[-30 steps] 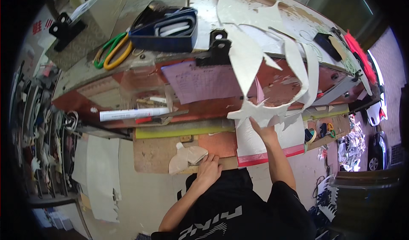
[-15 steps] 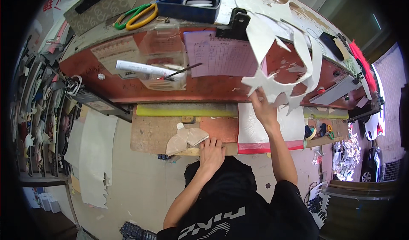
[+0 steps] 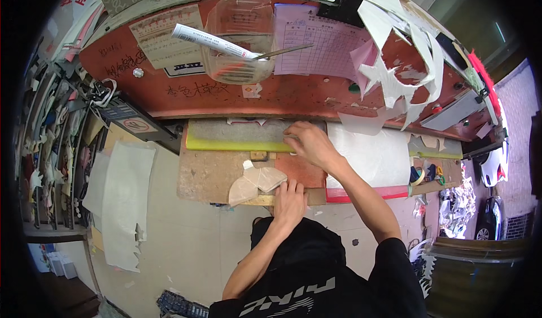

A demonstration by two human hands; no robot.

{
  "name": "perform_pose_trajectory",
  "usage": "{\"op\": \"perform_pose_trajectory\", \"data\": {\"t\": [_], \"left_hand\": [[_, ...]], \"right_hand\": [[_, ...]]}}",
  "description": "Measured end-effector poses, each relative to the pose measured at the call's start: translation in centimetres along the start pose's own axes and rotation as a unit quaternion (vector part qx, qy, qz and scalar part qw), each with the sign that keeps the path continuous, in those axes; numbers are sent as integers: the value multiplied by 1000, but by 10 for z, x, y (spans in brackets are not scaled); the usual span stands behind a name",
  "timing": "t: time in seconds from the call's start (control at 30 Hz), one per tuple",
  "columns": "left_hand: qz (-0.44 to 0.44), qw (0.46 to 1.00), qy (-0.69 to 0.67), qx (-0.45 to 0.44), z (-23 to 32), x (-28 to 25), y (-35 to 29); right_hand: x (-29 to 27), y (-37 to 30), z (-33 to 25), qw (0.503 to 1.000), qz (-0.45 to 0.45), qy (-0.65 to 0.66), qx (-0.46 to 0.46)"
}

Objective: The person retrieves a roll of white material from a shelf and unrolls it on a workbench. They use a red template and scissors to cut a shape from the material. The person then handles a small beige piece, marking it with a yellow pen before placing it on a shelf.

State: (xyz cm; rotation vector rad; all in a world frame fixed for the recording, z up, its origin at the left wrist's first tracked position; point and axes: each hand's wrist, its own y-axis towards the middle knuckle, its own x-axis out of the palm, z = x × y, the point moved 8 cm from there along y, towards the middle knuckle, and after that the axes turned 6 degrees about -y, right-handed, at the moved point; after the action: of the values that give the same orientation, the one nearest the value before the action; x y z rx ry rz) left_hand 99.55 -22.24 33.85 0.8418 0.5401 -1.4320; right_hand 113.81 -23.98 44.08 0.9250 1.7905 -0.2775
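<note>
On the front of the wooden work board [image 3: 197, 177] lie tan fan-shaped cut pieces [image 3: 257, 183], partly overlapping. My left hand [image 3: 289, 208] rests at their right edge, fingers stretched forward and slightly apart; its thumb is hidden. Farther forward, my right hand [image 3: 310, 143] hovers over or touches the right end of a grey sheet with a yellow front edge [image 3: 237, 143]. Its fingers are curled, and whatever they may pinch is too small to make out. To the right of this hand lies a white sheet stack with a red front edge [image 3: 367, 165].
Above the board runs a red panel [image 3: 226, 103] with a clear plastic holder [image 3: 240, 30] bearing a white tube [image 3: 212, 40]. A black clip [image 3: 343, 5] grips pink paper [image 3: 316, 41]. Ragged white offcuts [image 3: 395, 86] hang at the right. Pale sheets [image 3: 127, 205] lie left of the board.
My right hand has left the hanging white offcuts and moved left to the yellow-edged sheet. The offcuts have shifted. My left hand stays beside the tan pieces; the whole view has tilted slightly.
</note>
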Motion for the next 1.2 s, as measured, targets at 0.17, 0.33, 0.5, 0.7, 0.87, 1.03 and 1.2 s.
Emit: {"op": "perform_pose_trajectory", "data": {"t": [0.17,0.33,0.5,0.7,0.87,1.03,1.2], "left_hand": [[-53,998,-27,26,4,4,-42],[-188,964,-190,1,-9,2,-80],[177,963,-165,-117,-94,-153,-18],[156,983,42,-87,-165,-137,-23],[155,980,97,-75,-157,-139,-26],[119,978,135,-105,-160,-137,-17],[185,972,53,-132,-155,-150,17]], "right_hand": [[52,7,-20,999,6,23,-26],[86,27,-64,998,56,-25,-3],[125,29,-88,990,53,-125,-21],[146,26,-104,997,4,-78,6],[54,-10,-19,910,74,348,212],[4,-91,35,625,208,724,203],[30,-150,52,534,249,786,187]]}}
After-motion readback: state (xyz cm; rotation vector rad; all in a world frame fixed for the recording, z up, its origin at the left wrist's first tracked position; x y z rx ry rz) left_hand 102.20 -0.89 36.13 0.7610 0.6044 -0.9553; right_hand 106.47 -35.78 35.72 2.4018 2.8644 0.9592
